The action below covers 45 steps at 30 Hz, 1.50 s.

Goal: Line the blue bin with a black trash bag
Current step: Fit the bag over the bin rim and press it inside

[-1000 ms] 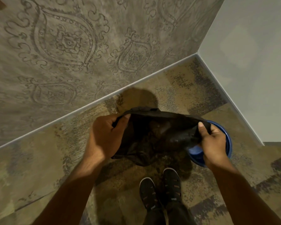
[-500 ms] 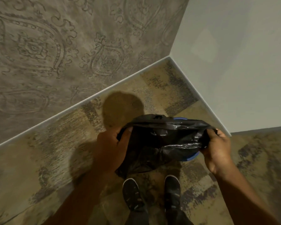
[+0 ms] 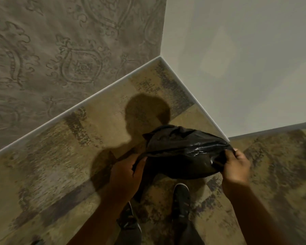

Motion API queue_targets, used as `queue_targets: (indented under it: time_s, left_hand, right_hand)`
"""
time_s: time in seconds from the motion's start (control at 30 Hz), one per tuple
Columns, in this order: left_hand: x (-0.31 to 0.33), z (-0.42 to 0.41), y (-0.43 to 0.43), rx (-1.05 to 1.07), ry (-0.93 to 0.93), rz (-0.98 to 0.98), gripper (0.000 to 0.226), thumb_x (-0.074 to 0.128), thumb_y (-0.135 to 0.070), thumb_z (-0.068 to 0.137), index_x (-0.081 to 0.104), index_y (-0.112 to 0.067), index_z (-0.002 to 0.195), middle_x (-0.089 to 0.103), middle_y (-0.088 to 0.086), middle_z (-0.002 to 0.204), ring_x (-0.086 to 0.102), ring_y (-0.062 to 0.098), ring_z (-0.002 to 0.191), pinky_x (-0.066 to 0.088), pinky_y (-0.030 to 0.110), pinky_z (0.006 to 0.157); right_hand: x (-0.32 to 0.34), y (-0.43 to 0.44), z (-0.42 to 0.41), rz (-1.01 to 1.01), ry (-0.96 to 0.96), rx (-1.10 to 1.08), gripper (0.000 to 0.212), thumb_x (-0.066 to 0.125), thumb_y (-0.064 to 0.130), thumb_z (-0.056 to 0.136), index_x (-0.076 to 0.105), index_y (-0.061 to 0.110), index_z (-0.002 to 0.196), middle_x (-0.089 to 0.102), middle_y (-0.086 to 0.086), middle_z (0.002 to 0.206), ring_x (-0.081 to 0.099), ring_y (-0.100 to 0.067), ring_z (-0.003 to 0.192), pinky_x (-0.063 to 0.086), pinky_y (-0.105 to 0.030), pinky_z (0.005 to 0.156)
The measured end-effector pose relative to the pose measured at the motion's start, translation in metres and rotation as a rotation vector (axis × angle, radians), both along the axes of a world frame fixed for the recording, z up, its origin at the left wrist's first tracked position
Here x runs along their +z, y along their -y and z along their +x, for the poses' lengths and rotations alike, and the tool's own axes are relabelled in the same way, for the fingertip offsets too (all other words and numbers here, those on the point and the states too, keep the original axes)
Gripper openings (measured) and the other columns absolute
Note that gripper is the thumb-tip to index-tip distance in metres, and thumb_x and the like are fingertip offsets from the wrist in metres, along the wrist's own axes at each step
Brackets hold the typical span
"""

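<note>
A black trash bag [image 3: 182, 152] is stretched wide between my two hands, low over the carpet in the room's corner. My left hand [image 3: 125, 174] grips its left edge, thumb hooked inside the opening. My right hand [image 3: 236, 167] pinches its right edge. The bag bulges and its shiny plastic catches light on the right. The blue bin is hidden; no blue shows around or under the bag.
A patterned grey wall [image 3: 60, 59] runs along the left and a plain white wall [image 3: 245, 59] on the right, meeting in a corner just behind the bag. My dark shoes [image 3: 181, 200] stand on the mottled tan carpet [image 3: 51, 174] below the bag.
The view has swung left. The bag has spread further over the bin, and the blue rim seen earlier at the right is now covered. Both hands keep their grip.
</note>
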<state>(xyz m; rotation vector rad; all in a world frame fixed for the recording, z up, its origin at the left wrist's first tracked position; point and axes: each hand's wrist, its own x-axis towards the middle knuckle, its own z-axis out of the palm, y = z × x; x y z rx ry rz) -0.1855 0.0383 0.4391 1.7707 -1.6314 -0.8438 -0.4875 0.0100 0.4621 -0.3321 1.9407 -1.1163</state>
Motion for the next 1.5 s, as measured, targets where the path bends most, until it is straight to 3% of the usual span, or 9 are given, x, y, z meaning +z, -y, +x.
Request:
queue_targets:
  time_s: [0.17,0.33,0.53,0.77,0.9,1.03,1.17,1.3,1.5]
  left_hand:
    - [-0.018,-0.035,-0.013,-0.032,0.081,0.146,0.033,0.056,-0.029,0.100,0.080,-0.012,0.114,0.076,-0.001,0.078,0.066,0.009,0.060,0.059,0.034,0.056]
    - [-0.019,-0.074,-0.013,0.002,0.072,0.151,0.019,0.061,-0.016,0.102,0.080,-0.020,0.105,0.056,-0.027,0.063,0.061,-0.012,0.058,0.039,0.002,0.048]
    - [-0.031,-0.091,0.015,0.195,-0.127,0.451,0.008,0.068,-0.034,0.100,0.074,-0.039,0.098,0.077,-0.004,0.083,0.074,0.012,0.077,0.060,0.034,0.065]
    - [-0.049,-0.032,0.061,0.221,-0.416,0.866,0.013,0.071,-0.023,0.099,0.083,-0.023,0.104,0.085,0.008,0.097,0.082,0.024,0.085,0.063,0.029,0.068]
    - [-0.073,-0.004,0.077,0.052,-0.433,0.957,0.016,0.073,-0.022,0.098,0.081,-0.011,0.107,0.082,0.017,0.103,0.081,0.019,0.079,0.063,0.026,0.063]
    - [-0.109,0.018,0.076,0.049,-0.774,1.005,0.051,0.091,-0.055,0.072,0.083,-0.011,0.094,0.082,0.014,0.092,0.081,0.023,0.078,0.063,0.030,0.064]
    - [-0.161,0.018,0.076,0.222,-0.839,1.002,0.042,0.077,-0.050,0.087,0.085,-0.013,0.106,0.081,0.020,0.112,0.081,0.031,0.095,0.064,0.038,0.078]
    - [-0.209,0.004,0.096,0.362,-0.452,0.788,0.052,0.070,-0.055,0.094,0.083,-0.005,0.098,0.080,0.025,0.104,0.077,0.044,0.100,0.062,0.045,0.084]
    - [-0.256,-0.003,0.139,0.574,-0.536,0.736,0.038,0.069,-0.052,0.097,0.084,-0.022,0.079,0.083,-0.006,0.075,0.080,0.017,0.071,0.060,0.028,0.065]
  right_hand:
    - [-0.021,-0.011,-0.046,0.013,-0.046,0.080,0.028,0.044,0.000,0.104,0.063,0.015,0.091,0.062,-0.012,0.088,0.057,-0.034,0.087,0.049,-0.048,0.074]
    - [-0.033,-0.002,-0.090,0.100,-0.077,0.062,0.019,0.053,0.009,0.100,0.067,0.015,0.090,0.064,-0.013,0.086,0.057,-0.030,0.082,0.048,-0.041,0.068]
    - [-0.041,0.019,-0.105,0.212,-0.051,0.269,0.019,0.059,0.021,0.103,0.073,0.027,0.091,0.075,-0.008,0.097,0.072,-0.028,0.091,0.060,-0.041,0.077]
    - [-0.063,0.061,-0.100,0.301,0.448,0.279,0.032,0.051,0.004,0.105,0.063,-0.004,0.133,0.067,-0.026,0.131,0.063,-0.044,0.120,0.049,-0.058,0.109]
    - [-0.086,0.082,-0.096,0.324,0.526,0.376,0.037,0.044,0.006,0.108,0.054,-0.006,0.142,0.062,-0.028,0.132,0.058,-0.042,0.117,0.052,-0.051,0.098]
    - [-0.123,0.102,-0.094,0.420,0.545,0.339,0.032,0.044,0.012,0.109,0.060,0.002,0.135,0.061,-0.021,0.101,0.057,-0.030,0.084,0.054,-0.032,0.067]
    - [-0.174,0.116,-0.096,0.583,0.578,0.341,0.021,0.052,0.023,0.107,0.064,0.007,0.114,0.054,-0.009,0.083,0.044,-0.018,0.066,0.038,-0.022,0.043]
    - [-0.215,0.135,-0.088,0.616,0.481,0.389,0.025,0.062,0.031,0.102,0.069,0.008,0.106,0.063,-0.013,0.087,0.056,-0.024,0.070,0.051,-0.030,0.054]
    - [-0.260,0.174,-0.079,0.585,0.404,0.478,0.026,0.070,0.037,0.096,0.069,0.012,0.101,0.067,-0.011,0.092,0.059,-0.025,0.075,0.045,-0.035,0.072]
